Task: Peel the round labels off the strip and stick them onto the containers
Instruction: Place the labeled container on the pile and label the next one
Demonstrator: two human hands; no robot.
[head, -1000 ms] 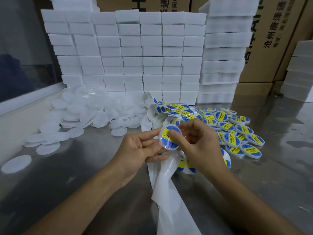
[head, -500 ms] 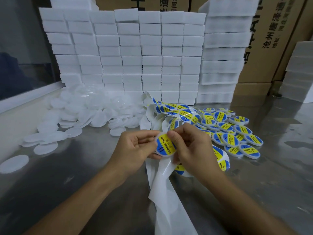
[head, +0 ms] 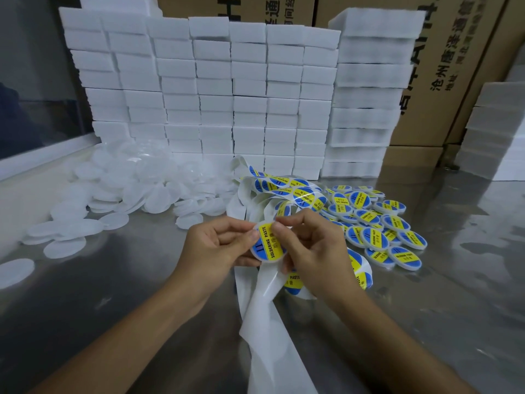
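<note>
Now your left hand (head: 218, 245) holds a container (head: 268, 243) upright in front of you, fingers curled round its left rim, while your right hand (head: 309, 248) pinches its upper right edge, thumb pressing on the round label (head: 270, 245) that covers its face. The label looks laid but probably not yet fully rubbed down, so run your thumb from the yellow band outward to the blue edges to chase out any bubble. Keep the left grip on the rim only, so your fingers stay off the printed face. Check that the label sits centred before you press hard; once stuck it will likely tear if you lift it.

The strip (head: 287, 191) trails from the middle of the tabletop (head: 113, 294) down towards its near edge, its spent backing (head: 267, 317) hanging under your hands; mind that it does not catch the fresh label. Finished containers (head: 380, 226) lie heaped just right of your hands. Unlabelled blanks (head: 136, 183) lie spread towards the tabletop's far left, in front of the stacked white boxes (head: 227, 89).
</note>
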